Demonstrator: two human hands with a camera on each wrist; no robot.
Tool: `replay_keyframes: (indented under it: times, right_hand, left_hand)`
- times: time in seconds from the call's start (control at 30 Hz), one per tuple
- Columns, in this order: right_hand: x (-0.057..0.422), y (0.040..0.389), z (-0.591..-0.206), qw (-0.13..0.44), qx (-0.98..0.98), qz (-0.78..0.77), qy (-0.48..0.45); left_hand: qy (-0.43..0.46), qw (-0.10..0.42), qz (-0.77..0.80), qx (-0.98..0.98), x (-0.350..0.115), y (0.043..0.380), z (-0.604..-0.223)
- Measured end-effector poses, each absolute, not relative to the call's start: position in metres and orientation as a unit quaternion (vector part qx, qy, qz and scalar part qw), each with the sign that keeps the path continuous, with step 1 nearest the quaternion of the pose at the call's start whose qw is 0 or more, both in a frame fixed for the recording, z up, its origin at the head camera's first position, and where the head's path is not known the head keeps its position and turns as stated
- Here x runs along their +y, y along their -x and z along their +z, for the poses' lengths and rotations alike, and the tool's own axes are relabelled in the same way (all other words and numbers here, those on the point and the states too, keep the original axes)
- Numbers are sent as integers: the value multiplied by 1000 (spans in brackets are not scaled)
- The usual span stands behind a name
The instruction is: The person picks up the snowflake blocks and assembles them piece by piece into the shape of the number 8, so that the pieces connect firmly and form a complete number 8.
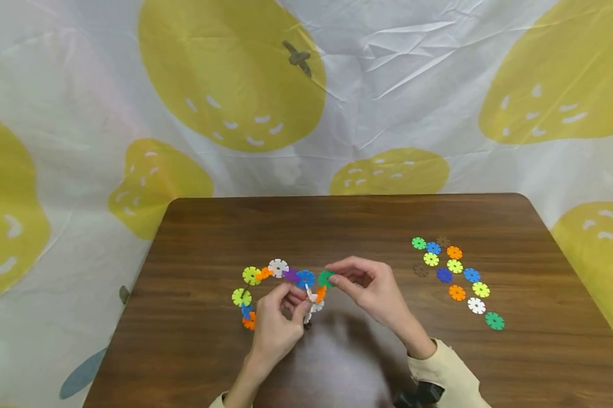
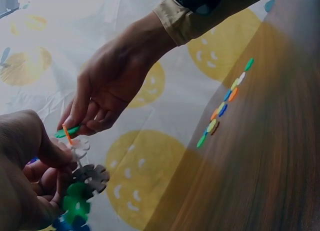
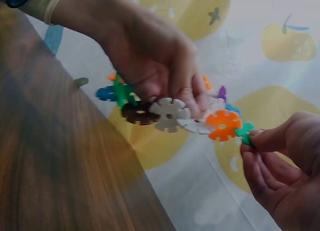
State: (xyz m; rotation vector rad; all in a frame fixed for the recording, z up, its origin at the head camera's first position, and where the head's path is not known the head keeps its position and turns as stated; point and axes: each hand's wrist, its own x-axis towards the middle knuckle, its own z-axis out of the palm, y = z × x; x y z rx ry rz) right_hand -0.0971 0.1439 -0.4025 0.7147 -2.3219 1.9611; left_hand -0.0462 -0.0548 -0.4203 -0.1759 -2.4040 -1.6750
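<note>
Above the table, my left hand [image 1: 278,326] pinches a white notched plastic disc in a curved chain of interlocking discs. Yellow-green [image 1: 251,276], white [image 1: 278,268], purple [image 1: 290,275] and blue discs [image 1: 305,279] show in the chain. My right hand [image 1: 375,289] grips a green disc [image 1: 326,278] between thumb and fingers. That green disc meets the edge of an orange disc [image 3: 223,125], which joins the white ones near the left fingers. A dark brown disc [image 3: 139,113] shows farther along, in the right wrist view. Left fingers partly hide the chain's middle.
On the right of the brown wooden table [image 1: 209,226] lie several loose discs, among them a white one [image 1: 476,306], an orange one [image 1: 456,293] and a green one [image 1: 494,321]. A fruit-patterned cloth [image 1: 367,124] hangs behind the table's far edge.
</note>
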Motion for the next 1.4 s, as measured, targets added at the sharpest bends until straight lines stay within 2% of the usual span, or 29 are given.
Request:
replay_keyframes:
  times: [0.23, 0.4, 0.83, 1.07, 1.23, 1.3, 1.4]
  right_hand:
    - [139, 88, -404, 71, -726, 642, -237]
    - [140, 87, -404, 73, -723, 646, -233]
    - [144, 96, -406, -3, -711, 687, -149]
    - [145, 98, -407, -20, -715, 684, -145]
    - [146, 98, -409, -37, -717, 679, -150]
    - [146, 97, -410, -45, -715, 681, -154]
    - [146, 96, -409, -58, -713, 681, -157]
  left_hand:
    - [49, 127, -598, -790, -48, 43, -421]
    - [45, 128, -637, -759, -37, 42, -426]
    - [32, 69, -625, -777, -37, 36, -423]
    - [99, 42, -499, -860, -58, 27, -400]
    - [146, 29, -524, -839, -69, 27, -371]
    - [157, 36, -527, -835, -71, 31, -364]
    - [152, 87, -505, -845, -69, 42, -362]
